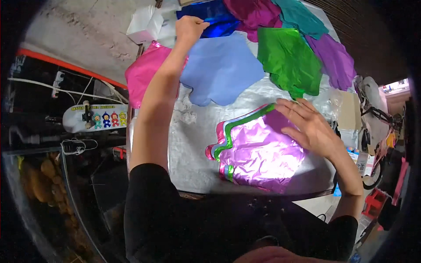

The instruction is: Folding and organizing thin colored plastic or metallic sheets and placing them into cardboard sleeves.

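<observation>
My left hand (189, 30) reaches to the back of the table, its fingers pinched at the edge of a shiny dark blue foil balloon (223, 24) that lies flat and uninflated. Close in front of me is a fanned stack of flat, flower-shaped foil balloons. A wrinkled, light purple foil balloon (258, 151) tops it, with green, pale blue and pink edges showing at its left. My right hand (309, 127) is open over the upper right of this stack, fingers stretched out near its top edge.
Around the table (188, 162) lie more flat foil balloons: pink (147, 70), pale blue (221, 65), green (289, 59), purple (337, 61), teal (302, 19) and magenta (254, 13). A white box (144, 26) stands at the back left. A skateboard (94, 118) is beyond the left edge.
</observation>
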A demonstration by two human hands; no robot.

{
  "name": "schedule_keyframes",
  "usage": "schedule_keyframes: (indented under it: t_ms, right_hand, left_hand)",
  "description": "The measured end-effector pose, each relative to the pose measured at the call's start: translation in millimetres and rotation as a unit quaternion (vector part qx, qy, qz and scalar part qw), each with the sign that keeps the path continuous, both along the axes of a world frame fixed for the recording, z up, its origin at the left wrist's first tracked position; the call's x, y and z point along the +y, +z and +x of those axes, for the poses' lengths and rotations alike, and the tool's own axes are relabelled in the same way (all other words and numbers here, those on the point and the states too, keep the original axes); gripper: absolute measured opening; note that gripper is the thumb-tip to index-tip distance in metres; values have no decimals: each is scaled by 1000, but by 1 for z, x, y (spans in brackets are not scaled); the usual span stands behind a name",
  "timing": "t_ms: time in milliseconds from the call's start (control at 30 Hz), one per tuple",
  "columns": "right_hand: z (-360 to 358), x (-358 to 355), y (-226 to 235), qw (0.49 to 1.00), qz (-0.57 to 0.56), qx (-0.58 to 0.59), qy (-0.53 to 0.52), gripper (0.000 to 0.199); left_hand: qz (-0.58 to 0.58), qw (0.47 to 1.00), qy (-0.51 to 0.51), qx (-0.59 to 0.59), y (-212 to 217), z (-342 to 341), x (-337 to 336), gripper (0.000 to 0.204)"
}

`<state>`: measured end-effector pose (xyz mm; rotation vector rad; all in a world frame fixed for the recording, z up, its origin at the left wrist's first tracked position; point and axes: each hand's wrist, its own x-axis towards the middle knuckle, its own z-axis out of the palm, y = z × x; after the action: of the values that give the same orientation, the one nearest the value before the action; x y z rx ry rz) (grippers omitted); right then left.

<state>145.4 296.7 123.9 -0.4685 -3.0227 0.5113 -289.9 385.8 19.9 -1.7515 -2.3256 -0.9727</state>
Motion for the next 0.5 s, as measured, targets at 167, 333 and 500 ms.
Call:
schedule_keyframes:
  t_ms: [167,333,500]
  right_hand:
    - [-72,38,-25,998,-38,49,17,52]
    - [-177,115,-78,984,49,170,-2,49]
    - [-257,158,-114,980,139,111,-93,56]
  left_hand:
    - [-55,986,55,-144,-6,-34,10,38]
    - [25,929,10,-370,3,-34,21,37]
    - [57,973,10,-225,28,-44,28,39]
